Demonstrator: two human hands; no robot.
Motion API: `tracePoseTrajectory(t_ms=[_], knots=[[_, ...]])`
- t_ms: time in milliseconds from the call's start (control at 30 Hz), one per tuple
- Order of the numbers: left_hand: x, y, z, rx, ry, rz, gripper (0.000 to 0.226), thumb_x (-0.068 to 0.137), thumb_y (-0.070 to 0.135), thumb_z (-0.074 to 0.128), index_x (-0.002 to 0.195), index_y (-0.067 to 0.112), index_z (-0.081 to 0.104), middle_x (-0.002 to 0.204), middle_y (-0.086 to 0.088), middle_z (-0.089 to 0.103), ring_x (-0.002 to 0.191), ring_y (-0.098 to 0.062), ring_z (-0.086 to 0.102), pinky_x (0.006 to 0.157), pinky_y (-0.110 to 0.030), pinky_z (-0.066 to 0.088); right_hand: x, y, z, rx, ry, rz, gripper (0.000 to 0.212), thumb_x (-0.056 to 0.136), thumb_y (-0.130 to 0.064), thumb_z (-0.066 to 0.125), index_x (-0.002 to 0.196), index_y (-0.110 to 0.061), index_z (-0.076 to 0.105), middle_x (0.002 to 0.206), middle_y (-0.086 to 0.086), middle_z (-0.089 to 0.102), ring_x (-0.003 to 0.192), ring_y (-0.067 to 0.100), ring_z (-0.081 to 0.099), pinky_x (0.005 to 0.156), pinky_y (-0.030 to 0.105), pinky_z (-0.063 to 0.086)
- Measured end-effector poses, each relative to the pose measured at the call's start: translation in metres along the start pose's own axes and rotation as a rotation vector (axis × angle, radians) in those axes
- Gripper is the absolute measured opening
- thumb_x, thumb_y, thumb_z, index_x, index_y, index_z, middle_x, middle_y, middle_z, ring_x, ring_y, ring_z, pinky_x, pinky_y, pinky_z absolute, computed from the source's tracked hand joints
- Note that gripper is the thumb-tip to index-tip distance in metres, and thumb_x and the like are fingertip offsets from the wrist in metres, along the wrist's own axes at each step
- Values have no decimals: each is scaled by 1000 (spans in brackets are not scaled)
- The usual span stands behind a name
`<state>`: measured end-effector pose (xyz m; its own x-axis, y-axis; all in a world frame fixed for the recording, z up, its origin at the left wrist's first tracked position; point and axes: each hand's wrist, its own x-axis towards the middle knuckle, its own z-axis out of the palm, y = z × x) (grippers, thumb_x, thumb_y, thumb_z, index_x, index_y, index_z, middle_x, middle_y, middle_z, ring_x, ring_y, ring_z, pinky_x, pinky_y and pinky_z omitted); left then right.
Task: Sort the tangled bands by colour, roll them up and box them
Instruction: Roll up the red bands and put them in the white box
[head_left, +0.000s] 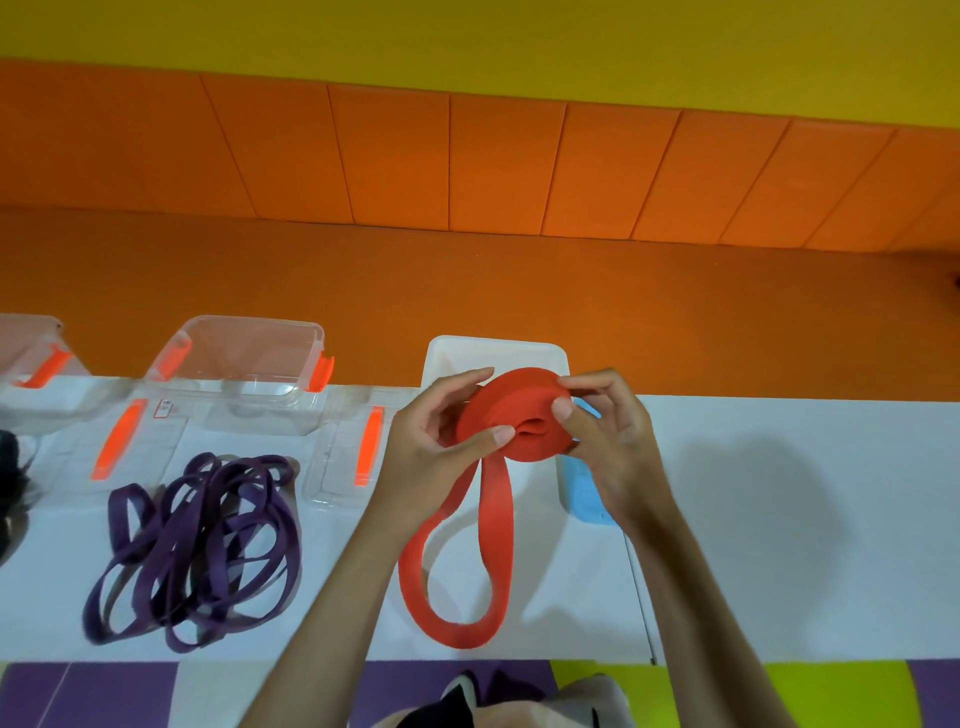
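A red band (511, 410) is partly wound into a thick roll that I hold above the white table (779, 493). My left hand (441, 436) grips the roll's left side with the thumb across its front. My right hand (605, 431) pinches its right edge. The loose end of the red band hangs down in a long loop (457, 587) onto the table. A tangled pile of purple bands (202, 545) lies to the left. A white box (447, 358) stands just behind the roll.
A clear box (244, 364) with orange clips stands at the back left, and its clear lid (343, 457) lies flat beside it. Another clear box (31, 358) is at the far left, with dark bands (10, 483) at the edge. A blue lid (587, 493) lies under my right hand.
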<state>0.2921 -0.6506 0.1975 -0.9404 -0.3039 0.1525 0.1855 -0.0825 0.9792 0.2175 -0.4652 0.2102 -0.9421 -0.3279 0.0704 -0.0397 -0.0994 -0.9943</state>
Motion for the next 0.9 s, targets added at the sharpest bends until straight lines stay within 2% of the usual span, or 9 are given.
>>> tracePoseTrajectory(t_ms=[100, 200, 333, 433, 533, 633, 767, 833, 900], knots=[[-2, -3, 2, 7, 44, 14, 41, 78, 12, 92, 111, 29, 74, 113, 4, 77, 110, -18, 73, 86, -23, 60, 0, 0, -3, -40, -59, -20, 39, 79, -21, 86, 104, -12, 58, 103, 12, 76, 100, 30, 76, 82, 39, 64], [-4, -6, 4, -29, 36, 8, 31, 77, 15, 92, 100, 32, 79, 119, 6, 77, 117, -16, 72, 90, -24, 60, -1, 0, -3, -40, 20, -82, 37, 76, -17, 88, 98, -9, 59, 98, 10, 77, 96, 31, 77, 79, 42, 65], [-1, -5, -1, -2, -35, -19, 37, 82, 17, 89, 115, 33, 81, 122, 7, 77, 119, -13, 71, 96, -22, 58, -1, 0, 0, 59, 66, -95, 35, 79, -20, 88, 107, -22, 66, 102, 13, 75, 95, 29, 75, 76, 39, 63], [-1, -3, -6, -39, -31, -40, 42, 81, 19, 89, 117, 37, 80, 122, 9, 78, 116, -12, 73, 92, -18, 57, 1, -1, -1, 105, -25, -41, 40, 81, -29, 85, 117, -29, 70, 111, 11, 75, 105, 33, 73, 82, 39, 63], [0, -1, -7, -47, 39, -7, 42, 81, 13, 89, 114, 36, 79, 117, 8, 79, 112, -12, 74, 89, -16, 57, 2, -2, -4, 36, -93, -3, 36, 78, -33, 86, 108, -23, 69, 112, 13, 74, 105, 34, 73, 83, 40, 62], [1, -1, -3, -45, 15, -13, 36, 82, 11, 89, 111, 30, 79, 115, 6, 79, 111, -13, 74, 87, -18, 58, 4, -3, -4, -9, -91, 16, 39, 73, -28, 92, 94, -19, 60, 104, 15, 77, 96, 32, 76, 75, 38, 64], [3, -2, 3, -26, -6, -26, 31, 84, 23, 87, 113, 34, 81, 123, 9, 76, 121, -11, 69, 92, -20, 57, 3, -1, 0, 79, 4, -50, 33, 77, -8, 86, 90, -12, 56, 100, 16, 79, 91, 31, 77, 71, 34, 63], [5, -3, 3, -12, -25, -30, 38, 83, 32, 85, 120, 35, 79, 128, 10, 73, 124, -12, 67, 89, -21, 59, 5, -1, 2, 134, 32, -61, 33, 77, -7, 85, 88, -14, 55, 102, 18, 78, 91, 32, 76, 73, 36, 62], [6, -3, 1, -70, -50, -51, 39, 85, 31, 85, 123, 34, 78, 128, 7, 74, 121, -15, 70, 87, -22, 60, 6, -1, 4, 179, 29, -37, 35, 74, -14, 88, 89, -17, 57, 102, 17, 77, 90, 32, 75, 72, 37, 62]])
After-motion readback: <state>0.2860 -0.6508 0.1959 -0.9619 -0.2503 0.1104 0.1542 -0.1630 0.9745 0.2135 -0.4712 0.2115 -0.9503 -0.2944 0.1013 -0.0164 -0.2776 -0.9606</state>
